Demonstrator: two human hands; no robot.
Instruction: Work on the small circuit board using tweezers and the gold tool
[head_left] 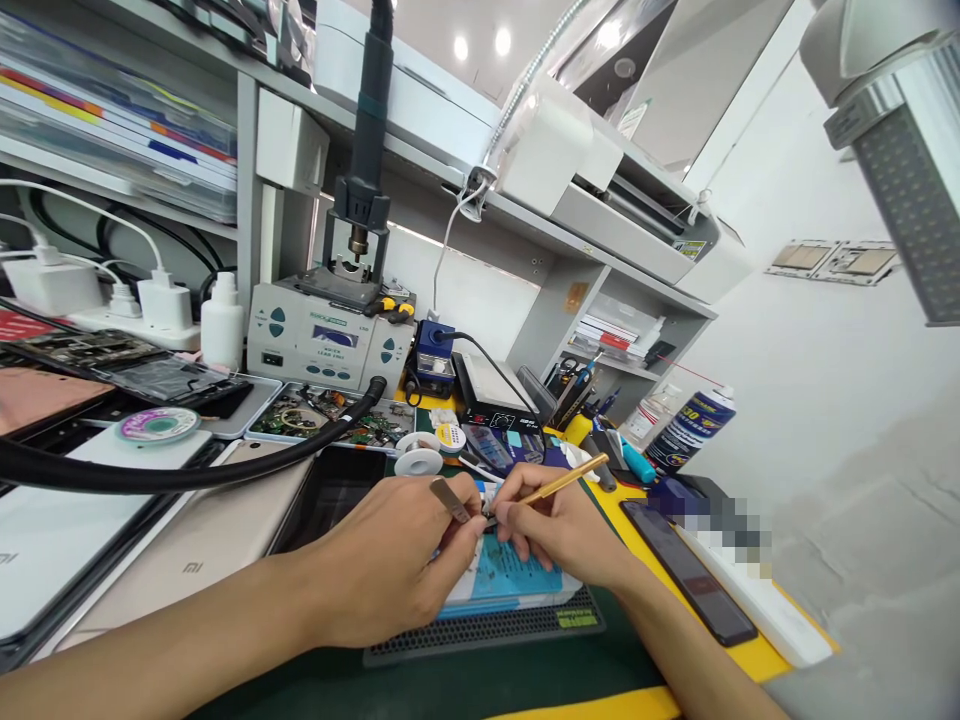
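Metal tweezers (448, 498) are gripped in my left hand (382, 560), their flat end sticking up past the fingers. My right hand (555, 520) is closed around a slim gold pen-like tool (566, 478), its tip pointing down and left. The fingertips of both hands nearly meet over a small dark piece, mostly hidden, whose kind I cannot tell. Below them lies a blue-and-white pad (517, 572). It rests on a dark perforated tray (480, 636) on the green mat (450, 690).
Phones and tablets, including a gold tablet (202, 540), crowd the left. Behind stand a rework station (322, 340), a tray of circuit boards (300, 415) and a solder spool (418, 458). A black hose (225, 475) crosses the left side. A phone (690, 570) and spray can (694, 430) are right.
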